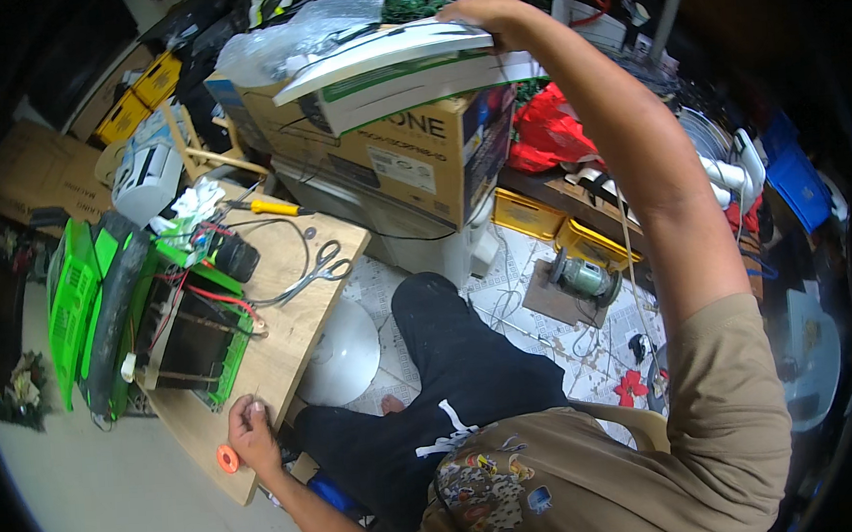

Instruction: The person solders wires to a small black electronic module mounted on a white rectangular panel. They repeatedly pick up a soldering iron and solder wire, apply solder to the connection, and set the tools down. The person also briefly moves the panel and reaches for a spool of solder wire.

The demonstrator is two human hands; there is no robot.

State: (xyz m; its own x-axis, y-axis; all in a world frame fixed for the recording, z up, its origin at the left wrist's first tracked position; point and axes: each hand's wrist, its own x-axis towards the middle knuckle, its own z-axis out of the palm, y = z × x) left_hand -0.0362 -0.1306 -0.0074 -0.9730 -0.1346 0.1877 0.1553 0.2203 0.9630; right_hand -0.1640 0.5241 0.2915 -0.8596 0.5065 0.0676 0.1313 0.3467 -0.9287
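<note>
My left hand [253,434] rests at the edge of the wooden board [289,316], its fingers curled together; whatever they pinch is too small to make out. Right beside it lies a small orange spool [227,458]. My right arm stretches far up and away, and my right hand [486,16] is at the end of a white flat panel [386,56] on top of a cardboard box [391,157]; its fingers are mostly hidden. An opened green and black device [188,327] with loose red and black wires occupies the board. Nearby lie black-handled scissors [322,267] and a yellow-handled soldering iron [274,207].
A white round stool seat [344,352] stands below the board's edge. On the tiled floor is a green bench grinder [584,279] on a wooden base. Yellow crates [529,214], a red bag [549,129] and a white device [147,182] crowd the surroundings.
</note>
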